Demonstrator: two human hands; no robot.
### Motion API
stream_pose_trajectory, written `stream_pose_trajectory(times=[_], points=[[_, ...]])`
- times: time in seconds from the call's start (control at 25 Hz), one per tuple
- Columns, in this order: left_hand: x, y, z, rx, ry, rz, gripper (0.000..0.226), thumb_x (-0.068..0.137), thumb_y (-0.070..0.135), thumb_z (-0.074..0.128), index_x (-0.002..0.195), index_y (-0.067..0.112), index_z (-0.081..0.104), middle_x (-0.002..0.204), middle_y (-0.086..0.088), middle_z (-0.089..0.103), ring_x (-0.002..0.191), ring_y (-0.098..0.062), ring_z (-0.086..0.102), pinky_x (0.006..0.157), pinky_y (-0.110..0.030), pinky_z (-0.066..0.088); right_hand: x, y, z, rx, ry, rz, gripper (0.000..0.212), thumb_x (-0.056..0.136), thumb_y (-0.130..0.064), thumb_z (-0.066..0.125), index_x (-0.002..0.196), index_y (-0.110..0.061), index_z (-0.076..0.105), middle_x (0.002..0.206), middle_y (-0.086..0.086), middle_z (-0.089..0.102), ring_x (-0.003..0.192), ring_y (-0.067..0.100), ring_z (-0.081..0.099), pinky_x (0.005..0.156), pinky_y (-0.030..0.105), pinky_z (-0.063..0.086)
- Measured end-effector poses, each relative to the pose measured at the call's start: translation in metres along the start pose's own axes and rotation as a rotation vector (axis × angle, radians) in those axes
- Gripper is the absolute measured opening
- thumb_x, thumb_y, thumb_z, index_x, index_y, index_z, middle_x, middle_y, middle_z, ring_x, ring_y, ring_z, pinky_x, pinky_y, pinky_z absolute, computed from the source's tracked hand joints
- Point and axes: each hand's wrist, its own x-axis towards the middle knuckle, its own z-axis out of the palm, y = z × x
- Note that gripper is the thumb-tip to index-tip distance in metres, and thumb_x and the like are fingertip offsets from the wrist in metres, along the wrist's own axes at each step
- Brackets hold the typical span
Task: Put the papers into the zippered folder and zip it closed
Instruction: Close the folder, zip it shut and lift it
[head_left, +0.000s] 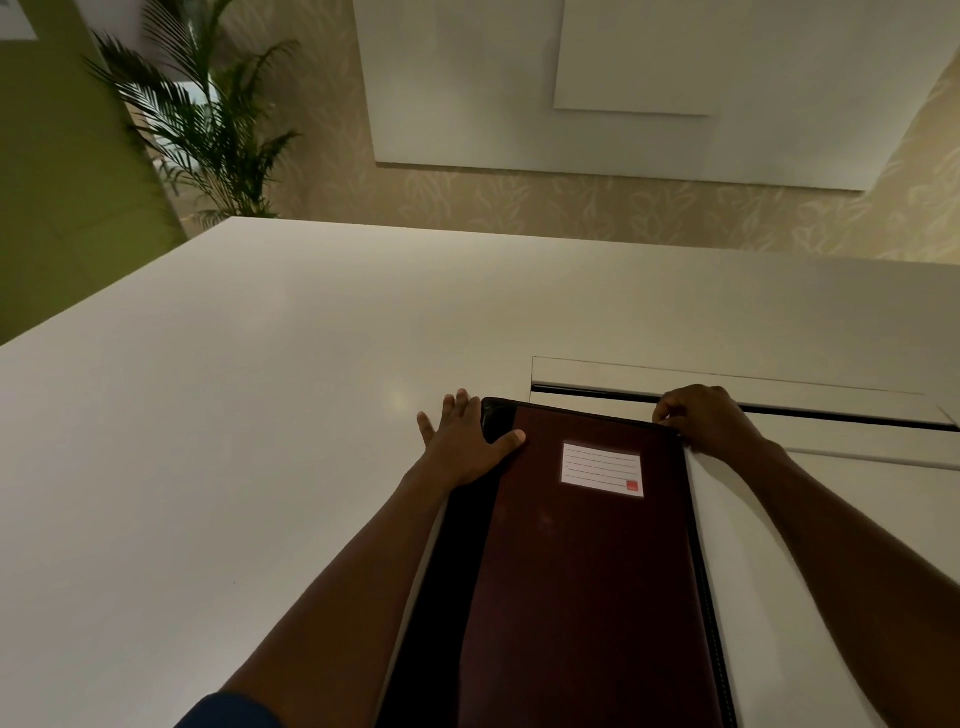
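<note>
A dark maroon zippered folder (582, 571) with a black spine and a white label lies flat on the white table (234, 415), its long side running away from me. My left hand (467, 441) rests flat on the folder's far left corner, thumb on the cover and fingers spread on the table. My right hand (706, 418) is pinched at the folder's far right corner, where the zipper track (709, 597) along the right edge ends. The zipper pull is hidden under its fingers. No loose papers are visible.
A recessed cable hatch with a dark slot (779, 410) sits in the table just beyond the folder. A potted palm (208, 119) stands past the table's far left corner. A patterned wall with white panels (623, 88) rises behind.
</note>
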Motion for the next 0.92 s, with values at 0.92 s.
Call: stream_pose_trajectory(times=[0.92], points=[[0.0, 0.0, -0.001, 0.012, -0.007, 0.001, 0.103, 0.081, 0.079, 0.037, 0.154, 0.012, 0.006, 0.163, -0.009, -0.006, 0.149, -0.023, -0.012, 0.111, -0.058, -0.016, 0.044, -0.034, -0.01, -0.113, -0.363, 0.417, 0.012, 0.079, -0.01, 0.066, 0.072, -0.001, 0.064, 0.062, 0.016, 0.058, 0.045, 0.021, 0.047, 0.052, 0.027, 0.038]])
